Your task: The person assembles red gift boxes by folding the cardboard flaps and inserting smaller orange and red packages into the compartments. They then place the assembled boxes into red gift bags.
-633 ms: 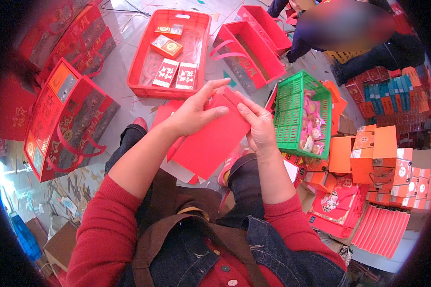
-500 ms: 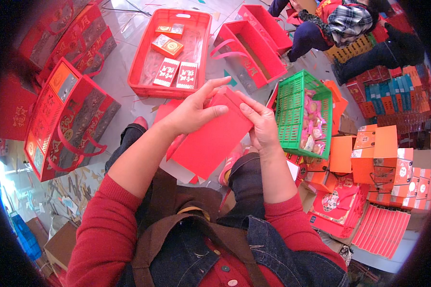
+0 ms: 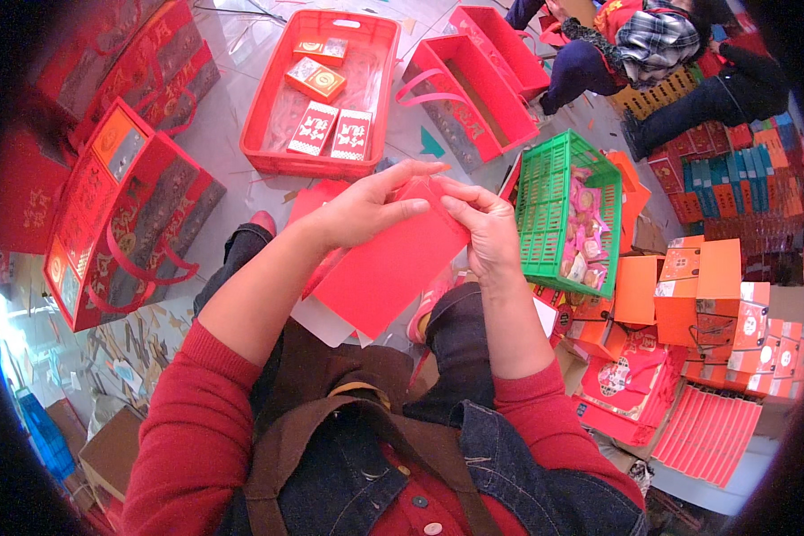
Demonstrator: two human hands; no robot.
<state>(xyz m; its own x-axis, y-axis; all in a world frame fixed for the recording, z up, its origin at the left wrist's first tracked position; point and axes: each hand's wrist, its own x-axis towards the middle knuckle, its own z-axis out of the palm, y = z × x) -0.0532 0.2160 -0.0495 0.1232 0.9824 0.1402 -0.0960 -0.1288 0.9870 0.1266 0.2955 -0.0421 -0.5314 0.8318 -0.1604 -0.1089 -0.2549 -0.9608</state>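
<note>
A shiny, boxy red bag [image 3: 174,219] stands at the left. Next is a red plastic tray [image 3: 281,163]. The left hand [image 3: 375,210] holds the top of a flat, smooth red card [image 3: 389,272] near the knees; the right hand [image 3: 487,228] pinches it too. Then comes a green plastic crate [image 3: 540,214] with holes.

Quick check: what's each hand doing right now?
Left hand: closed on the red card, thumb over its face.
Right hand: closed on the same card, near its upper right edge.
</note>
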